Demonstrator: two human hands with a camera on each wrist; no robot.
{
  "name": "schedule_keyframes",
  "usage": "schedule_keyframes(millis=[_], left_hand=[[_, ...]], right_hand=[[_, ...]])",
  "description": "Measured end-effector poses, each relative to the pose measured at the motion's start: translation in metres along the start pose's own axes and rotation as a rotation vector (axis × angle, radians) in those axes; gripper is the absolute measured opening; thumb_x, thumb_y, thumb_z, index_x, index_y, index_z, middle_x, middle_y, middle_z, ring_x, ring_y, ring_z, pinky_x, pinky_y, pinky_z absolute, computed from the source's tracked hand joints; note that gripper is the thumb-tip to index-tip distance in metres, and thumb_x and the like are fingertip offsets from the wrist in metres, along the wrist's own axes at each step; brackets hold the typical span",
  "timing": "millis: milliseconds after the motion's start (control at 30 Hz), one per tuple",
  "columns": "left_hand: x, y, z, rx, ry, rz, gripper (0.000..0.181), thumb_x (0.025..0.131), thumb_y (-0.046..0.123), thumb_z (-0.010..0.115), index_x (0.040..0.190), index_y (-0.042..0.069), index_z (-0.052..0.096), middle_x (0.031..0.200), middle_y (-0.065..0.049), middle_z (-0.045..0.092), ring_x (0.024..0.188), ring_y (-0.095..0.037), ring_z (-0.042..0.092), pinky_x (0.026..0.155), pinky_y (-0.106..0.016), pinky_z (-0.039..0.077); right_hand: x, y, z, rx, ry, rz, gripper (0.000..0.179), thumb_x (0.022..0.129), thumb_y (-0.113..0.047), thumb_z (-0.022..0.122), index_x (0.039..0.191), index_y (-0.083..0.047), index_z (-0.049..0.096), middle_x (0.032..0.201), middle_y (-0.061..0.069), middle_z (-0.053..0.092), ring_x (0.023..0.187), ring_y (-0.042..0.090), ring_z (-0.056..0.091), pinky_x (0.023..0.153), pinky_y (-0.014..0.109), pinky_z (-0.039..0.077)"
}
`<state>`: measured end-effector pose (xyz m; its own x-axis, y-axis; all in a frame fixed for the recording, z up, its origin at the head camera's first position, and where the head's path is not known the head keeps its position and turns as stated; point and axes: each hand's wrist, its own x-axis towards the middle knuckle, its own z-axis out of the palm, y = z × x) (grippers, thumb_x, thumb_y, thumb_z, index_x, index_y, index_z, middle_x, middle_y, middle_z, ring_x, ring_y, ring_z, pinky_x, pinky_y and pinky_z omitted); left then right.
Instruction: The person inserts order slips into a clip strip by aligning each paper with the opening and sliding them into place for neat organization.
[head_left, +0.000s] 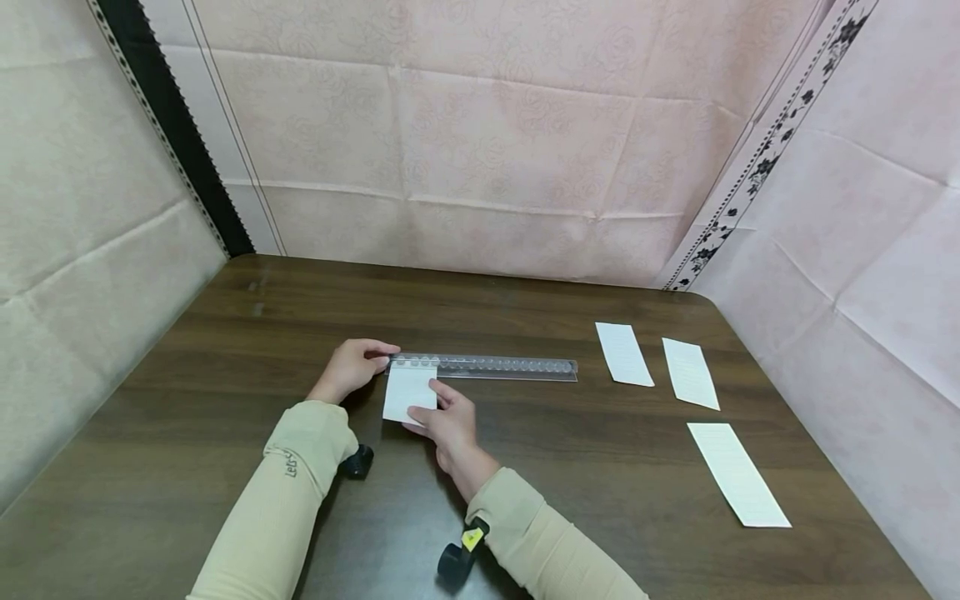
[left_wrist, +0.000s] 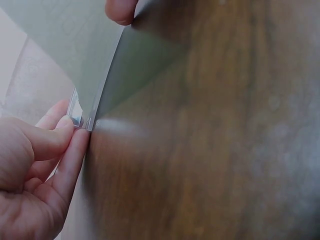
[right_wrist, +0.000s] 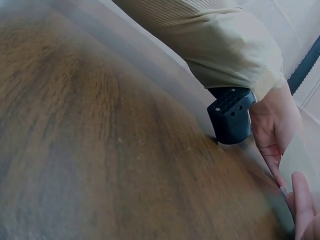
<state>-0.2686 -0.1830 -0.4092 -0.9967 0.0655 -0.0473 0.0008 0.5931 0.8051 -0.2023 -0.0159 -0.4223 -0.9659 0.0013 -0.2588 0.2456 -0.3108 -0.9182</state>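
Observation:
A clear plastic ruler lies crosswise near the middle of the table. My left hand pinches its left end between thumb and fingers; the left wrist view shows the grip on the ruler's end close up. Just in front, my right hand holds a small white sheet of paper by its right edge and lower corner. The top strip of that paper shows through the ruler. In the right wrist view the paper stands partly hidden behind the right fingers.
Three white paper strips lie on the right of the brown wooden table: two at the back, one strip and another strip, and a longer strip nearer. Pale patterned cloth hangs behind and at both sides.

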Motion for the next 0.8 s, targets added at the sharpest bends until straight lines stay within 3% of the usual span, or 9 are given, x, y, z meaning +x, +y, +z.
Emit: schedule_keyframes(millis=[800], left_hand=[[-0.0004, 0.0005, -0.0007, 0.009, -0.007, 0.002, 0.027, 0.093, 0.007, 0.054, 0.118, 0.007, 0.065, 0.124, -0.018, 0.057, 0.113, -0.033, 0.049, 0.095, -0.051, 0.037]], right_hand=[[-0.0007, -0.0013, -0.0089, -0.001, -0.001, -0.033, 0.059, 0.075, 0.022, 0.061, 0.131, 0.011, 0.045, 0.124, 0.028, 0.051, 0.083, 0.025, 0.063, 0.065, 0.037, 0.055]])
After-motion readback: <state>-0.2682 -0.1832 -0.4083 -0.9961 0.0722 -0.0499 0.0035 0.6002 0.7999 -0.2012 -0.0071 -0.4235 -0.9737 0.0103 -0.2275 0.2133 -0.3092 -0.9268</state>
